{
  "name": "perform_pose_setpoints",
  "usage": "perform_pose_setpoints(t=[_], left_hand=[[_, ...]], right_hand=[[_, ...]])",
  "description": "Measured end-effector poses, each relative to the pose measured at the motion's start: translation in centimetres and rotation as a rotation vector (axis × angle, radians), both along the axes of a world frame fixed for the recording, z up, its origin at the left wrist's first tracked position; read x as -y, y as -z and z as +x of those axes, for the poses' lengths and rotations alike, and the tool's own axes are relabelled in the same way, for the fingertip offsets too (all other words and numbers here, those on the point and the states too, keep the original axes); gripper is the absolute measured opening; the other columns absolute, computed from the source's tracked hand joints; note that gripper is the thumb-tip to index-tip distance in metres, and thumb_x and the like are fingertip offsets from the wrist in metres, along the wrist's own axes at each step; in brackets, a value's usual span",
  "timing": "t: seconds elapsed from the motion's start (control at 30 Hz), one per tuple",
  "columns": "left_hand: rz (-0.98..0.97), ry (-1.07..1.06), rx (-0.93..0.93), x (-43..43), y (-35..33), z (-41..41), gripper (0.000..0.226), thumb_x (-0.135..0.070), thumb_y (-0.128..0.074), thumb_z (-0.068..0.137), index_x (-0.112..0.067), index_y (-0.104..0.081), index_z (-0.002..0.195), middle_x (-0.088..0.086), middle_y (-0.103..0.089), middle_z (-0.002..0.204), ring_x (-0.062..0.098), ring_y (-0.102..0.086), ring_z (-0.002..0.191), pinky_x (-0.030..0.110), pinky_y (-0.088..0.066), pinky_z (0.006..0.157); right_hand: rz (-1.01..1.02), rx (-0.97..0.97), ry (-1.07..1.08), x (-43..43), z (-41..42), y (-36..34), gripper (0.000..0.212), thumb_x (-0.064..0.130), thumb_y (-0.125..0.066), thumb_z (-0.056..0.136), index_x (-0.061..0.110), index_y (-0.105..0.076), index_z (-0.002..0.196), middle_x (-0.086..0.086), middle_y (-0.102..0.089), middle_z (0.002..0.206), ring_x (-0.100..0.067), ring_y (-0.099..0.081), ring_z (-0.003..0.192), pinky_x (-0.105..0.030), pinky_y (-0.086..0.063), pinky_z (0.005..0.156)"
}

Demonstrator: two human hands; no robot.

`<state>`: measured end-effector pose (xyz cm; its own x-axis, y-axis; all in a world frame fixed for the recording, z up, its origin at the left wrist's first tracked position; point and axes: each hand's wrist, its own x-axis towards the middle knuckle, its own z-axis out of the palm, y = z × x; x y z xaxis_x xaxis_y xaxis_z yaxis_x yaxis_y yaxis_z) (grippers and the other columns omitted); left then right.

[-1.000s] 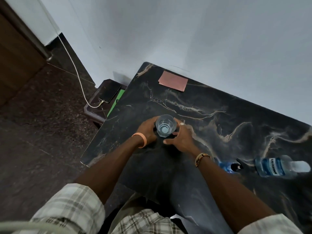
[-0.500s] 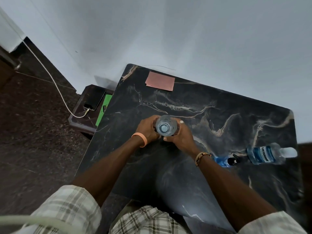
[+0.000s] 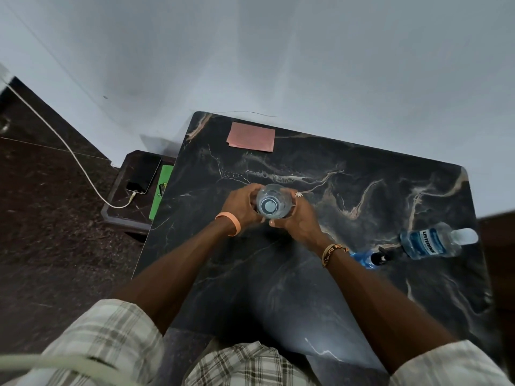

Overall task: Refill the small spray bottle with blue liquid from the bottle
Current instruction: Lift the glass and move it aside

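A clear glass [image 3: 272, 201], seen from straight above, stands at the middle of the dark marble table [image 3: 334, 288]. My left hand [image 3: 241, 206] wraps its left side and my right hand [image 3: 299, 218] wraps its right side. The small spray bottle [image 3: 365, 259], blue with a black top, sits just right of my right wrist and is partly hidden by it. Further right is the Listerine bottle [image 3: 429, 243] with blue liquid and a pale cap. No hand touches either bottle.
A pink paper [image 3: 251, 136] lies at the table's far left corner. Left of the table, a low stand [image 3: 117, 201] holds a phone [image 3: 143, 174] on a white cable and a green card [image 3: 161, 185]. A wall runs behind the table.
Both hands have kept their hold on the glass at the same spot. The view has swung right, so the table's right edge and both bottles show more fully.
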<state>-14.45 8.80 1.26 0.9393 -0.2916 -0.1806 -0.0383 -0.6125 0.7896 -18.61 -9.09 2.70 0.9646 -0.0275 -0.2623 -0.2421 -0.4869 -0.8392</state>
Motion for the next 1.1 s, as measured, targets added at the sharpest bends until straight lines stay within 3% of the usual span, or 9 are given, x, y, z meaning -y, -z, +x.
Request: perform_pose_setpoints(t=[0.1, 0.2, 0.37, 0.53, 0.67, 0.77, 0.83, 1.0, 1.1], left_hand=[[0.008, 0.007, -0.011, 0.2, -0.4, 0.3, 0.067, -0.023, -0.089, 0.051, -0.027, -0.061, 0.112, -0.010, -0.069, 0.098, 0.004, -0.062, 0.083, 0.014, -0.048, 0.077], [0.034, 0.028, -0.033, 0.1, -0.7, 0.6, 0.066, -0.027, -0.089, 0.051, -0.027, -0.062, 0.111, -0.014, -0.067, 0.094, 0.000, -0.059, 0.080, 0.006, -0.041, 0.071], [0.044, 0.071, -0.083, 0.1, -0.6, 0.9, 0.071, -0.029, -0.090, 0.050, -0.023, -0.062, 0.115, -0.010, -0.069, 0.100, 0.006, -0.064, 0.086, 0.021, -0.051, 0.077], [-0.042, 0.061, -0.068, 2.3, -1.7, 2.2, 0.067, -0.029, -0.090, 0.050, -0.026, -0.064, 0.111, -0.011, -0.069, 0.099, 0.008, -0.065, 0.089, 0.026, -0.052, 0.083], [-0.089, 0.072, -0.043, 6.2, -3.6, 4.4, 0.068, -0.020, -0.091, 0.051, -0.024, -0.063, 0.112, -0.006, -0.071, 0.102, 0.012, -0.066, 0.091, 0.030, -0.054, 0.084], [-0.103, 0.094, -0.016, 9.8, -5.1, 6.0, 0.069, -0.016, -0.091, 0.050, -0.023, -0.063, 0.113, -0.006, -0.070, 0.101, 0.009, -0.065, 0.087, 0.027, -0.055, 0.082], [-0.112, 0.112, -0.008, 12.3, -6.0, 7.0, 0.069, -0.015, -0.091, 0.051, -0.021, -0.063, 0.113, -0.004, -0.071, 0.102, 0.011, -0.065, 0.088, 0.027, -0.055, 0.083], [-0.124, 0.119, -0.004, 18.2, -6.9, 8.7, 0.063, -0.017, -0.091, 0.055, -0.021, -0.064, 0.113, -0.005, -0.070, 0.103, 0.010, -0.063, 0.086, 0.019, -0.051, 0.074], [-0.100, 0.122, -0.020, 20.7, -6.7, 9.7, 0.064, -0.012, -0.091, 0.053, -0.020, -0.066, 0.111, -0.004, -0.071, 0.103, 0.014, -0.065, 0.088, 0.026, -0.055, 0.077]], right_hand=[[0.008, 0.019, 0.018, 0.2, 0.0, -0.1, 0.074, 0.014, -0.092, 0.056, 0.034, -0.056, 0.118, 0.011, -0.067, 0.112, -0.007, -0.064, 0.105, -0.040, -0.056, 0.091], [-0.011, -0.005, -0.004, 0.4, 0.0, -0.1, 0.079, 0.019, -0.094, 0.057, 0.026, -0.055, 0.125, 0.010, -0.065, 0.115, -0.009, -0.062, 0.107, -0.036, -0.055, 0.092], [-0.039, -0.056, -0.063, 0.9, 0.3, -0.5, 0.075, 0.026, -0.094, 0.057, 0.026, -0.057, 0.122, 0.014, -0.065, 0.109, -0.005, -0.062, 0.102, -0.027, -0.053, 0.087], [-0.031, -0.001, -0.043, 2.6, 1.4, -1.5, 0.066, 0.017, -0.092, 0.060, 0.028, -0.060, 0.117, 0.012, -0.066, 0.110, -0.006, -0.064, 0.103, -0.023, -0.052, 0.087], [-0.117, 0.071, 0.039, 5.6, 3.0, -2.9, 0.059, 0.018, -0.091, 0.062, 0.033, -0.061, 0.110, 0.020, -0.064, 0.097, 0.008, -0.063, 0.089, -0.003, -0.046, 0.068], [-0.185, 0.165, 0.092, 8.5, 4.2, -4.3, 0.059, 0.021, -0.093, 0.056, 0.039, -0.060, 0.102, 0.023, -0.063, 0.092, 0.014, -0.061, 0.086, 0.001, -0.043, 0.066], [-0.194, 0.204, 0.120, 10.7, 4.9, -5.0, 0.058, 0.018, -0.093, 0.057, 0.043, -0.059, 0.097, 0.025, -0.062, 0.091, 0.017, -0.059, 0.089, 0.000, -0.045, 0.067], [-0.208, 0.193, 0.166, 15.7, 6.7, -5.4, 0.058, 0.022, -0.092, 0.063, 0.030, -0.062, 0.112, 0.012, -0.067, 0.103, -0.004, -0.064, 0.092, -0.013, -0.051, 0.073], [-0.225, 0.181, 0.174, 18.2, 7.6, -5.3, 0.057, 0.020, -0.093, 0.058, 0.033, -0.065, 0.105, 0.014, -0.068, 0.098, -0.002, -0.065, 0.089, -0.018, -0.054, 0.074]])
